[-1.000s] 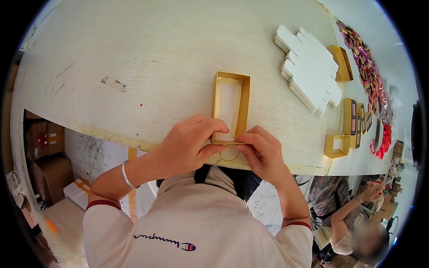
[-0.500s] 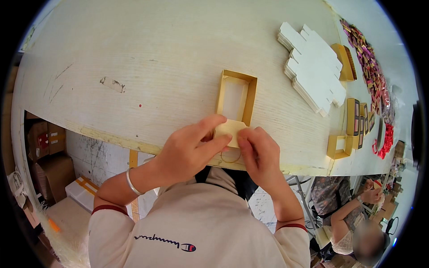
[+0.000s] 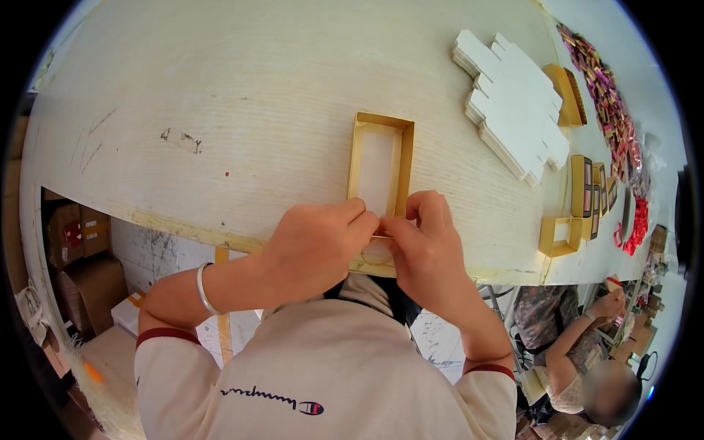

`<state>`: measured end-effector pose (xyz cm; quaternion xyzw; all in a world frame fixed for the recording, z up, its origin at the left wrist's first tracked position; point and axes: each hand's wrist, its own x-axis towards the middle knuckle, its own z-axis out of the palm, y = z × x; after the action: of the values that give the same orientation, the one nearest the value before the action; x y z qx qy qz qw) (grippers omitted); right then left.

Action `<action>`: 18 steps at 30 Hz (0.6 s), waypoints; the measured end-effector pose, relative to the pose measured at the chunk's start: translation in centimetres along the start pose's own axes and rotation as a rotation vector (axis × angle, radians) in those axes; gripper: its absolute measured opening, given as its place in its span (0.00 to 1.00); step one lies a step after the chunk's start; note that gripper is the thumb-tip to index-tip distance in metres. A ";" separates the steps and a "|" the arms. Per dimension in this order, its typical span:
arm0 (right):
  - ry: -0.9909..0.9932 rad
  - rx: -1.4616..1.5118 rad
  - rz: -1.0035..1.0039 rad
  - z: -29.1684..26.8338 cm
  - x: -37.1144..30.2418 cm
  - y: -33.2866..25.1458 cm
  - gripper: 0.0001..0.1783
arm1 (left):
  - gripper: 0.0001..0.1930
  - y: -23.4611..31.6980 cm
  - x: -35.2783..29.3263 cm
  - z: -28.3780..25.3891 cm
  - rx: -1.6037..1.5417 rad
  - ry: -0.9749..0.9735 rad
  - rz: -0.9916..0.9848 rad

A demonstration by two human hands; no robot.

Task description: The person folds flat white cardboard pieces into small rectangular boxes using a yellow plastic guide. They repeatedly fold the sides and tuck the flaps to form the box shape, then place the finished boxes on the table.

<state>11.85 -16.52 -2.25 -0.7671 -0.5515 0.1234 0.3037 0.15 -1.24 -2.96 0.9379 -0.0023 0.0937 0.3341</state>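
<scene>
An open rectangular gold cardboard box (image 3: 405, 165) with a whitish inside stands near the table's front edge, its long sides pointing away from me. Both hands are at its near end. My left hand (image 3: 323, 238) is closed, thumb and fingers pinching the near wall at its left part. On the same wall, my right hand (image 3: 429, 246) pinches with thumb and bent fingers, close beside the left fingertips. The hands hide most of that end. Just in front of the box, a thin brownish ring (image 3: 375, 254) shows on the tabletop; I cannot tell whether it is an object or a mark.
A stack of flat white box blanks (image 3: 513, 103) lies at the back right. Beyond it are a gold box (image 3: 563, 95), several small gold boxes (image 3: 581, 187) and a colourful heap (image 3: 601, 95). Another person's hand (image 3: 609, 304) is at the right. Cardboard cartons (image 3: 95, 275) stand below left.
The near flap, standing up pale between my hands before, is now folded down out of sight. My fingertips have come together at the near wall, and the box sits slightly farther left.
</scene>
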 end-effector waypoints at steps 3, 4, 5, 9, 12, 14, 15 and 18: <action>0.071 -0.052 0.016 1.0 -0.2 -0.2 0.13 | 0.06 -0.1 0.0 0.3 0.035 0.003 0.027; 0.092 -0.084 0.010 1.2 -0.2 -0.3 0.12 | 0.06 -0.2 -0.1 0.3 0.056 0.006 0.042; 0.112 -0.112 0.004 1.4 -0.3 -0.5 0.12 | 0.06 -0.3 -0.2 0.2 0.079 0.006 0.055; 0.042 -0.213 0.014 1.2 0.0 -0.6 0.10 | 0.07 0.2 0.4 -0.7 0.117 -0.218 -0.039; 0.057 -0.241 0.015 1.4 -0.5 -0.7 0.09 | 0.13 -0.2 0.2 -1.1 0.050 -0.103 -0.002; 0.141 -0.196 -0.029 1.7 -0.8 -0.2 0.10 | 0.21 0.2 -0.4 -1.5 -0.033 0.185 0.065; 0.241 -0.228 -0.067 1.7 -0.9 -0.1 0.11 | 0.24 0.3 -0.6 -1.3 -0.148 0.271 -0.028; 0.456 -0.314 -0.188 1.7 -0.8 -0.1 0.15 | 0.31 0.9 -1.4 -0.7 -0.711 0.328 -0.292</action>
<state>10.55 -16.66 -3.63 -0.7581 -0.5500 -0.1680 0.3075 -1.43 -1.58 -2.14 0.7271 0.1518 0.1866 0.6430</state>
